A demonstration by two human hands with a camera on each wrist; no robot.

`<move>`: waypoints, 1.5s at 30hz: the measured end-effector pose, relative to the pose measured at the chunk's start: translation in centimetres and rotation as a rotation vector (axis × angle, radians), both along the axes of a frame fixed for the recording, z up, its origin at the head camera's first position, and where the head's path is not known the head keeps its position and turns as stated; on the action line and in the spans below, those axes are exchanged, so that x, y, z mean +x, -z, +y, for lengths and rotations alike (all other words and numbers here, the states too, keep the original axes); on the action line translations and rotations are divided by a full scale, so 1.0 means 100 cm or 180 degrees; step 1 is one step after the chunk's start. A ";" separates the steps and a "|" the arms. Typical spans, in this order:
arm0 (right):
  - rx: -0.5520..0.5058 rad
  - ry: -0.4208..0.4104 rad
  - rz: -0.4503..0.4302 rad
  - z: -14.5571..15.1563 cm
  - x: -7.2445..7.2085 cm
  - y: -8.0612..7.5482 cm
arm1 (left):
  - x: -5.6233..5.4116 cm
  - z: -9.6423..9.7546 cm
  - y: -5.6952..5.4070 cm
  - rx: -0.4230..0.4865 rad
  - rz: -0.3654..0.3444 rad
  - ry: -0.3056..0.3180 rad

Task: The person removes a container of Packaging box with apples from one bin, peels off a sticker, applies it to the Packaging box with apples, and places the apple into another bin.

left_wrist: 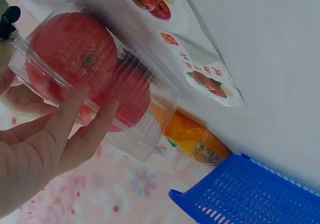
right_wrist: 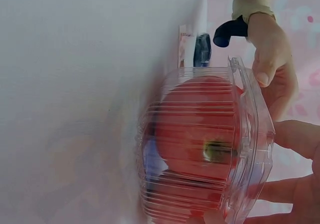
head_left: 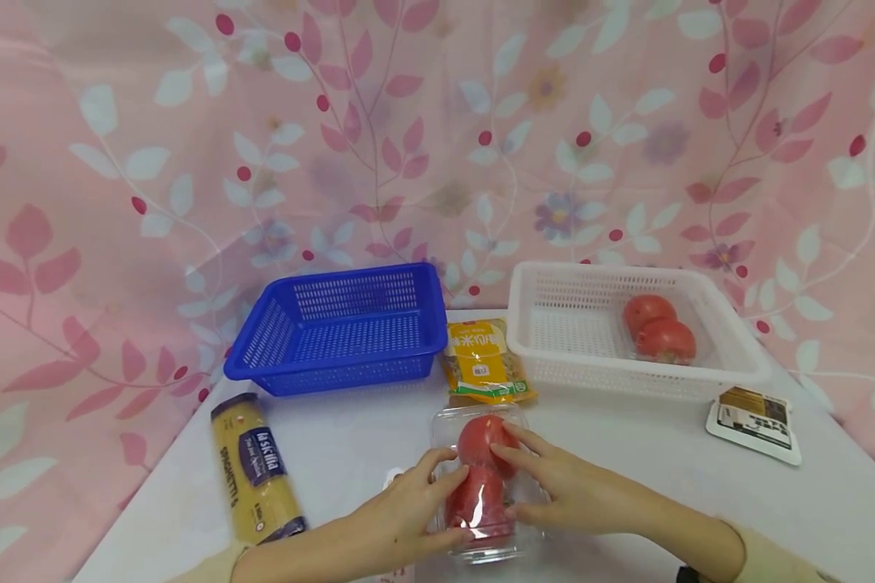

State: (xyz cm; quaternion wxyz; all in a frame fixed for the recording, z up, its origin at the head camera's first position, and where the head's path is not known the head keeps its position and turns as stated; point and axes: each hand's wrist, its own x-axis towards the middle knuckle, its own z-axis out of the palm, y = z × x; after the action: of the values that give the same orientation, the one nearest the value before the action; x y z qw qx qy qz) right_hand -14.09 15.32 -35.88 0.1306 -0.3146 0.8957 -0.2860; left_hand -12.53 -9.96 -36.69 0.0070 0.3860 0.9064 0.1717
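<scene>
A clear plastic clamshell box (head_left: 506,553) with red tomatoes (head_left: 479,494) inside sits at the front middle of the white table. From its left side my left hand (head_left: 401,506) holds it, fingers spread over the lid and side wall. My right hand (head_left: 591,490) grips the opposite side, with fingertips on the lid. In the left wrist view, two fingers of the left hand (left_wrist: 47,139) lie along the box's ribbed side. The right wrist view has the right hand's fingers (right_wrist: 295,139) at the lid's rim, beside a tomato (right_wrist: 200,129) with a green stem spot.
Behind stand a blue basket (head_left: 335,376) and a white basket (head_left: 591,364) holding packed tomatoes (head_left: 663,336), with a yellow packet (head_left: 481,360) between them. Spaghetti (head_left: 255,470) lies left, a flat labelled pack (head_left: 754,425) right. A white packet with fruit pictures (left_wrist: 200,59) lies near the left hand.
</scene>
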 end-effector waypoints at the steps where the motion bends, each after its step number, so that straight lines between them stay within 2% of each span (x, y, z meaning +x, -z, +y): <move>1: -0.0004 0.0003 0.0010 0.000 0.000 0.001 | 0.000 0.000 0.001 0.0021 0.0036 0.0023; 8: 0.0024 0.0038 0.0030 0.001 0.001 0.004 | -0.001 -0.003 0.002 0.0000 -0.0030 0.0141; 15: 0.0153 0.0066 0.0041 0.002 -0.001 0.005 | -0.002 -0.007 -0.001 -0.0279 -0.0299 0.0058; 21: 0.0223 0.0054 0.0167 0.003 -0.001 0.006 | -0.001 -0.011 -0.001 -0.0444 -0.0180 0.0106; 25: 0.0268 0.0052 0.0204 0.002 -0.001 0.007 | -0.001 -0.013 -0.003 -0.0550 -0.0252 0.0088; 31: 0.0333 0.0056 0.0377 0.003 0.000 0.008 | -0.002 -0.013 -0.008 -0.0560 -0.0449 0.0000; 36: 0.0329 0.0094 0.0408 0.004 0.001 0.008 | 0.000 -0.017 -0.014 -0.0396 -0.0563 -0.0264; 39: 0.0335 0.0140 0.0339 0.005 0.002 0.008 | 0.000 -0.022 -0.017 -0.0339 -0.0681 -0.0382; 45: 0.0342 0.0145 0.0289 0.005 0.004 0.009 | -0.002 -0.035 -0.014 -0.0260 -0.1367 -0.0466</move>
State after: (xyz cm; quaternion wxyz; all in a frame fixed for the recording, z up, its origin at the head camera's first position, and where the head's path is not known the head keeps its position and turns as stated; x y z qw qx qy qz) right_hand -13.68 15.85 -36.78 0.1000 -0.2993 0.9216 -0.2258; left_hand -12.75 -13.47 -35.26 0.2029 0.2731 0.9159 0.2132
